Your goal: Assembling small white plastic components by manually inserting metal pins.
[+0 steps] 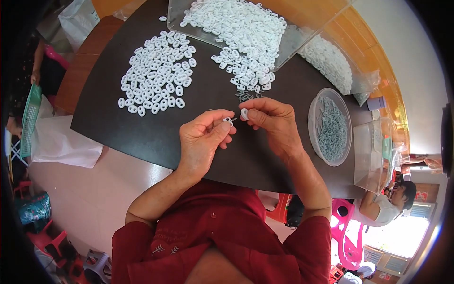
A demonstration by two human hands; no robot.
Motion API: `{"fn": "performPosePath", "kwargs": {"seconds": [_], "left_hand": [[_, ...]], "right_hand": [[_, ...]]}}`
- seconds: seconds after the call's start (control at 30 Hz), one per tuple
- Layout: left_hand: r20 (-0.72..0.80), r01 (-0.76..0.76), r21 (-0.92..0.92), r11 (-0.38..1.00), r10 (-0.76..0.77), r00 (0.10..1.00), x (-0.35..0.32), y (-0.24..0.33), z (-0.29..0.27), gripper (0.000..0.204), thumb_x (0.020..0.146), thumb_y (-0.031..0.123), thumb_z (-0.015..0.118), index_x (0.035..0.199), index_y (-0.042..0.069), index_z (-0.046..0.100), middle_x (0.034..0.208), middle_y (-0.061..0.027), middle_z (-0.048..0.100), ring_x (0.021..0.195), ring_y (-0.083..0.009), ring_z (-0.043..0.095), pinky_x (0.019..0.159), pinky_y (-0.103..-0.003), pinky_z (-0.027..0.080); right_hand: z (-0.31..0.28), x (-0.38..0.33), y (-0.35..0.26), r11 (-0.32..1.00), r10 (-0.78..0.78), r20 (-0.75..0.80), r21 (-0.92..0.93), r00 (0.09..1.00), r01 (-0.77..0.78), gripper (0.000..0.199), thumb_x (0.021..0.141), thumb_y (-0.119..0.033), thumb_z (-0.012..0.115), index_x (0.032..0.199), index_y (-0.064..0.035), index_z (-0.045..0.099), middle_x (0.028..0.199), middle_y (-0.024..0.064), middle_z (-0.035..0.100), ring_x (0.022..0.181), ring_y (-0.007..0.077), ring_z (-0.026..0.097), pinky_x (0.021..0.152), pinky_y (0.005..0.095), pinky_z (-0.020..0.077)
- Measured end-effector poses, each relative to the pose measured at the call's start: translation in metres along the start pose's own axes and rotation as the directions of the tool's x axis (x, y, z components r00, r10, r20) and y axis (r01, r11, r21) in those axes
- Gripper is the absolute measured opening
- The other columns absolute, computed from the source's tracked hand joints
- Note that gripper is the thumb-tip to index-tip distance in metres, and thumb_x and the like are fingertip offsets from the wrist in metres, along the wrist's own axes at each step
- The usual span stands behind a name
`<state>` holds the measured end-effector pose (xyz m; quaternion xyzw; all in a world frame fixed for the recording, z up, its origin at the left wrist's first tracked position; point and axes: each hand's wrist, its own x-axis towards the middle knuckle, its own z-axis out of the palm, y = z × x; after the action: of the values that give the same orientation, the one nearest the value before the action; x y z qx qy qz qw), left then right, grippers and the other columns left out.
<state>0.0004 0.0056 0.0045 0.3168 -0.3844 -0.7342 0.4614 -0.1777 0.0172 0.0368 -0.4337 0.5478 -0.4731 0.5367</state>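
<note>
A small white oval plastic piece (pixel 228 119) is pinched in the left hand (pixel 204 138); another (pixel 244 113) is gripped by the right hand (pixel 273 124); a round clear tub of grey metal pins (pixel 330 128) is sat right of them on the dark surface (pixel 142 132).

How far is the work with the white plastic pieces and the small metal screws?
Done, it seems: a flat spread of white pieces lies on the dark table. In hand: the left hand pinches one piece with a small metal part, and the right hand holds another white piece. Left: a heap of loose pieces spilling from the clear tray and a bowl of screws.
</note>
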Motion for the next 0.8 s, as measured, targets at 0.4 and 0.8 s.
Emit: {"fn": "performPosePath", "kwargs": {"seconds": [0.4, 0.8], "left_hand": [[0.001, -0.025, 0.035, 0.999, 0.025, 1.000, -0.006, 0.001, -0.006, 0.020, 0.088, 0.006, 0.058, 0.107, -0.001, 0.060, 0.082, -0.0063, 0.064, 0.068, -0.0068, 0.058, 0.058, -0.018, 0.045], [0.018, 0.036, -0.116, 0.993, -0.034, 0.999, -0.003, 0.001, -0.005, 0.015, 0.088, 0.004, 0.057, 0.100, -0.004, 0.061, 0.081, -0.0091, 0.064, 0.065, -0.0104, 0.058, 0.055, -0.021, 0.046]], "right_hand": [[0.012, -0.005, 0.002, 1.000, -0.005, -0.020, -0.023, 1.000, 0.005, 0.017, 0.085, -0.009, 0.062, 0.100, -0.0023, 0.066, 0.079, 0.0021, 0.065, 0.071, 0.0059, 0.056, 0.061, 0.0195, 0.0425], [0.020, -0.009, 0.005, 0.997, 0.031, 0.036, 0.066, 0.999, -0.033, 0.019, 0.084, -0.008, 0.063, 0.102, -0.0007, 0.065, 0.084, 0.0027, 0.065, 0.073, 0.0071, 0.057, 0.063, 0.0202, 0.0435]]}}
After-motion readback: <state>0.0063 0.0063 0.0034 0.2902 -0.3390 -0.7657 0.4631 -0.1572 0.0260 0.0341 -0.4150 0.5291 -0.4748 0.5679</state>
